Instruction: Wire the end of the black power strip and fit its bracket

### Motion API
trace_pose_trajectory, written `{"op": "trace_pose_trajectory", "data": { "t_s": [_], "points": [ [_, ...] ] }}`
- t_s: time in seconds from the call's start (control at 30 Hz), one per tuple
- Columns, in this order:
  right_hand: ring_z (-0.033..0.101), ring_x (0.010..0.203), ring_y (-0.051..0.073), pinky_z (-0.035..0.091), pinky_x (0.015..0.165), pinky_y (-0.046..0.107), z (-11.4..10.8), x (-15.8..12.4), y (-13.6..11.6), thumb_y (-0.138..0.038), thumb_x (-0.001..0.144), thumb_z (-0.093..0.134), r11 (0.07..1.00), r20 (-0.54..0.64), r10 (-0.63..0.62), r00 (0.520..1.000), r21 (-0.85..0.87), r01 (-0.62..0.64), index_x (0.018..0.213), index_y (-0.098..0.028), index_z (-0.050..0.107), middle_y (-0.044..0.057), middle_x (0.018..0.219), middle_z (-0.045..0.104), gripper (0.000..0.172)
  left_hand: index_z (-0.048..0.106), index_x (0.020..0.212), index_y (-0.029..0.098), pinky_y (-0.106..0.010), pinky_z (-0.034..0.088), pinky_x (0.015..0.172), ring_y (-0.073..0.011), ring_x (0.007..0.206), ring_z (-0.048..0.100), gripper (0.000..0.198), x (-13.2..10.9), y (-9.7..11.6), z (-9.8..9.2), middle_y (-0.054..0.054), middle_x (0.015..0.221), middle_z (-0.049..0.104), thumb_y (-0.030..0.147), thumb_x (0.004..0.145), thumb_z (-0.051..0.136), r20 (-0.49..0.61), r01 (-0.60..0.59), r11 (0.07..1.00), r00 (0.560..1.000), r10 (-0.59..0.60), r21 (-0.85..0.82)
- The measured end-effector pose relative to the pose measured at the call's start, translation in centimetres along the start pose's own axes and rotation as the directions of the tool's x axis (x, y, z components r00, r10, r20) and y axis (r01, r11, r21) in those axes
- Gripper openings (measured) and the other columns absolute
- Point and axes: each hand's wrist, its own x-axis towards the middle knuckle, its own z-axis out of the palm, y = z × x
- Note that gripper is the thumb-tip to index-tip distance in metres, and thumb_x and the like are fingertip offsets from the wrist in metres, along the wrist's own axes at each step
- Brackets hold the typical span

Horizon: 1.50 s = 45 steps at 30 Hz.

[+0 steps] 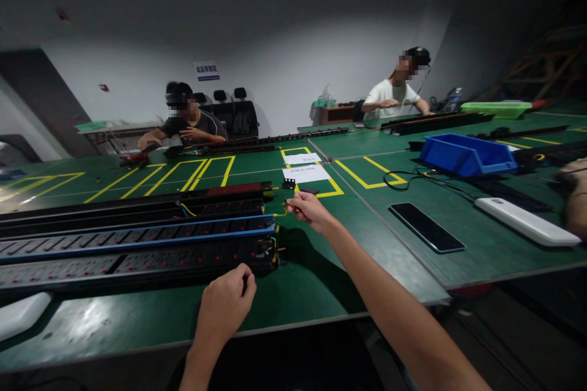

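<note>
Head view: right hand [312,210] pinches a yellow wire [281,214], left hand [226,302] loosely fisted.

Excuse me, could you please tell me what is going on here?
A person's right hand appears to pinch a yellow wire at the end of one of several long strips on the green table. The left hand is loosely curled in front of the nearest strip, with nothing visible in it. A phone lies to the right. Across the table are a co-worker in black and another in white.
</note>
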Motion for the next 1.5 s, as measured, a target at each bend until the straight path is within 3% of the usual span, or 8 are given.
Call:
{"op": "trace_pose_trajectory", "data": {
  "t_s": [0.2,1.0,1.17,1.33,1.5],
  "points": [
    [0.034,0.037,0.004,0.016,0.036,0.019,-0.1,0.1,0.0,-0.022,0.077,0.066,0.998,-0.073,0.066,0.995,-0.017,-0.068,0.066,-0.022,0.038,-0.003,0.059,0.063,0.03,0.062,0.084,0.024,-0.025,0.028,0.06,-0.0126,0.06,0.058,0.021,0.0,0.0,0.0,0.002,0.065,0.062,0.029,0.094,0.045,0.019,0.007,1.0,1.0,-0.006,-0.002],
    [0.037,0.038,0.004,0.023,0.034,0.016,0.0,-0.1,-0.3,-0.02,0.076,0.069,0.995,-0.132,0.093,0.987,-0.019,-0.096,0.066,-0.02,0.046,-0.001,0.058,0.063,0.025,0.062,0.083,0.023,-0.025,0.028,0.06,-0.0128,0.06,0.058,0.022,-0.1,0.1,-0.1,0.002,0.065,0.061,0.03,0.095,0.044,0.005,-0.006,1.0,1.0,0.006,-0.009],
    [0.045,0.04,0.005,0.031,0.036,0.014,0.2,-0.3,-0.8,-0.015,0.08,0.064,0.989,-0.183,0.142,0.973,0.07,-0.131,0.084,-0.017,0.061,0.002,0.065,0.069,0.005,0.062,0.084,0.023,-0.025,0.029,0.06,-0.0125,0.06,0.058,0.022,0.0,0.1,-0.2,0.002,0.065,0.062,0.03,0.095,0.045,0.021,0.003,1.0,1.0,-0.003,-0.003],
    [0.057,0.049,0.007,0.036,0.039,0.015,0.3,-0.5,-1.1,-0.012,0.081,0.06,0.984,-0.209,0.164,0.964,0.104,-0.145,0.086,-0.014,0.066,0.007,0.074,0.073,0.008,0.063,0.085,0.024,-0.025,0.028,0.06,-0.0126,0.06,0.058,0.022,0.1,0.1,-0.1,0.002,0.066,0.062,0.03,0.095,0.044,0.019,0.011,1.0,1.0,-0.01,-0.008],
    [0.057,0.05,0.008,0.035,0.039,0.015,0.3,-0.4,-0.9,-0.011,0.078,0.062,0.984,-0.226,0.163,0.96,0.109,-0.141,0.09,-0.016,0.069,0.005,0.074,0.073,0.015,0.062,0.084,0.023,-0.025,0.029,0.061,-0.0128,0.062,0.059,0.022,-0.1,0.1,-0.2,0.002,0.067,0.063,0.03,0.095,0.044,0.021,0.008,1.0,1.0,-0.008,-0.01]
  ]
}}
